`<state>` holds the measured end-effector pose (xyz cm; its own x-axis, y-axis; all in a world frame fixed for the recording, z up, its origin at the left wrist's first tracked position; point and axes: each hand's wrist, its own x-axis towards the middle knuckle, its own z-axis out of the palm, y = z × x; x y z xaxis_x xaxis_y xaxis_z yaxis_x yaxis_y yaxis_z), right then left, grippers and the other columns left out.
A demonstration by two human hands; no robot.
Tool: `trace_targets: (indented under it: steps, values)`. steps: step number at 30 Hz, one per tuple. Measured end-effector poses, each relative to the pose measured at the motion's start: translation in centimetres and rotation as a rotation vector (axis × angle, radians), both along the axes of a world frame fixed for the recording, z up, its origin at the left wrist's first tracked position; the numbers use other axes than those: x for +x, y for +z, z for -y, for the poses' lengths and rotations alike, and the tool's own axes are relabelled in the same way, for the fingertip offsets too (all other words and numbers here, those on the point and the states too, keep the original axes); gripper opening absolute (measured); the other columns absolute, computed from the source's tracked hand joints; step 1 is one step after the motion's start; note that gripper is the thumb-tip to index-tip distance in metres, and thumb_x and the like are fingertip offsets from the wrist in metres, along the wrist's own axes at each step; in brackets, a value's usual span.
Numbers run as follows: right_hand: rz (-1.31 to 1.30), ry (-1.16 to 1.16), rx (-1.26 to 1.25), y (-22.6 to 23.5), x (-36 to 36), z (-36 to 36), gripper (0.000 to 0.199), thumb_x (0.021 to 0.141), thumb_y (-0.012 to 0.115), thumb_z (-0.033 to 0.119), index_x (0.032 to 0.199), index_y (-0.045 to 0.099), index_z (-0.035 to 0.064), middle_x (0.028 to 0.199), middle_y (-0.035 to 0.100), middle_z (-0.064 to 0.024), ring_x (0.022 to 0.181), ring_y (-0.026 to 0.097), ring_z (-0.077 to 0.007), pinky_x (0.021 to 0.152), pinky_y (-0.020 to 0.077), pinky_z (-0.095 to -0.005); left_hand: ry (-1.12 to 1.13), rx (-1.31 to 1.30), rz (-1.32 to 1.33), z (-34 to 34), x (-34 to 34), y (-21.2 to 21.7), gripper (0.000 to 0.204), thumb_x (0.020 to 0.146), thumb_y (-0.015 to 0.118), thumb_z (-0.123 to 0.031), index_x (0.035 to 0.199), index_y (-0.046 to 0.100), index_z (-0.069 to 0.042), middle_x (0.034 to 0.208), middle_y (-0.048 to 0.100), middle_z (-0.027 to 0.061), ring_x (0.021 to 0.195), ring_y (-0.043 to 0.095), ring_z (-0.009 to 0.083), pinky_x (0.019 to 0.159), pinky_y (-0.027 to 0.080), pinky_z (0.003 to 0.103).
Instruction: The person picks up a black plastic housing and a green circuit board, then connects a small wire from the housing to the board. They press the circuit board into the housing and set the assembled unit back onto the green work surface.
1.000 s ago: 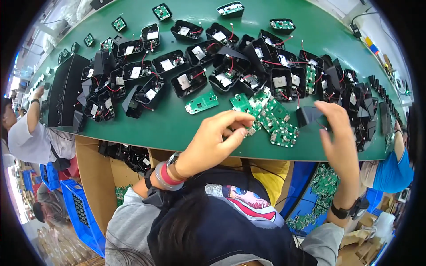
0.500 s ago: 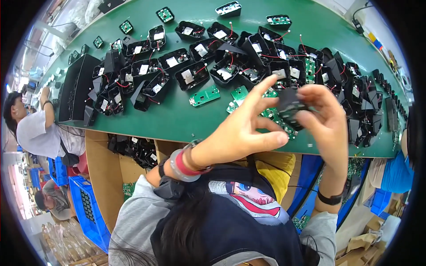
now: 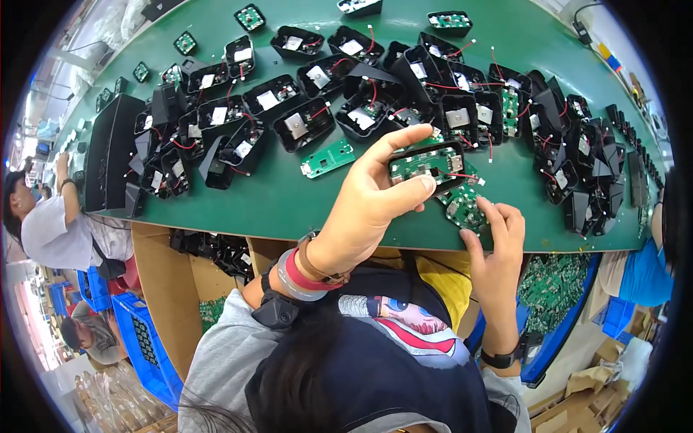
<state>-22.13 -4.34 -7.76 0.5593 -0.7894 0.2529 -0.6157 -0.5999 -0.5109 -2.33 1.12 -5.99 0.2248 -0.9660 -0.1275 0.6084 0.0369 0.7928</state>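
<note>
A small black plastic casing with a green circuit board (image 3: 422,164) and a red wire is held between the thumb and fingers of my left hand (image 3: 361,209). It is tilted so that its board side shows. My right hand (image 3: 498,256) is lower right of it, thumb and fingers apart, with nothing seen in its grip. Its fingertips are at the edge of a loose green circuit board (image 3: 465,211) on the table; whether they touch it I cannot tell. Another long green board (image 3: 328,159) lies left of my left hand.
Many open black casings (image 3: 303,124) with red wires cover the green table (image 3: 274,206). A long black box (image 3: 112,155) stands left. Below the edge are a cardboard box (image 3: 162,289) and a blue-rimmed bin of green boards (image 3: 556,289). A co-worker (image 3: 54,224) sits at left.
The casing has passed from my right hand into my left and turned to show its board. My right hand has moved down to the loose board, its fingers parted.
</note>
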Motion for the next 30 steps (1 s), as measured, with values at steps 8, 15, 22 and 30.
trace_targets:
  steps: [8, 15, 22, 30]
  values:
    - [0.178, -0.087, 0.169, -0.5, -0.5, 0.0, 0.019, 0.076, 0.062, -0.003, 0.094, 0.059, 0.0013, 0.093, 0.053, -0.0058, 0.080, 0.052, -0.0131, 0.068, 0.0399, -0.0212, -0.112, -0.003, -0.152, -0.6, 1.2, -0.4, 0.061, 0.086, 0.057, -0.016, 0.137, 0.030, 0.004, 0.125, 0.053, 0.0136, 0.108, 0.056, 0.0194, 0.089, 0.047, 0.030]
    - [0.743, -0.228, 0.685, 1.2, -1.7, 2.1, 0.022, 0.088, 0.057, 0.008, 0.109, 0.053, 0.0008, 0.086, 0.056, 0.0018, 0.066, 0.050, -0.0021, 0.057, 0.0416, -0.0166, -0.015, -0.013, -0.158, -0.7, 0.0, 0.0, 0.059, 0.083, 0.060, -0.008, 0.134, 0.033, 0.002, 0.119, 0.054, 0.0123, 0.105, 0.057, 0.0195, 0.090, 0.047, 0.032]
    - [0.967, -0.040, 0.701, 3.9, 3.3, 2.1, 0.028, 0.088, 0.056, 0.005, 0.114, 0.049, -0.0010, 0.093, 0.061, -0.0057, 0.069, 0.056, -0.0066, 0.059, 0.0464, -0.0188, -0.035, 0.037, -0.214, -1.4, -0.9, 1.9, 0.035, 0.086, 0.055, -0.011, 0.117, 0.044, 0.001, 0.110, 0.058, 0.0124, 0.093, 0.060, 0.0183, 0.082, 0.050, 0.031]
    - [0.816, -0.015, 0.655, 3.9, 3.8, 1.1, 0.027, 0.086, 0.056, 0.003, 0.112, 0.051, -0.0013, 0.093, 0.061, -0.0052, 0.068, 0.054, -0.0052, 0.058, 0.0438, -0.0177, -0.031, 0.009, -0.062, -1.5, -1.2, 1.1, 0.029, 0.085, 0.053, -0.011, 0.110, 0.041, -0.002, 0.111, 0.056, 0.0170, 0.075, 0.061, 0.0181, 0.066, 0.053, 0.031]
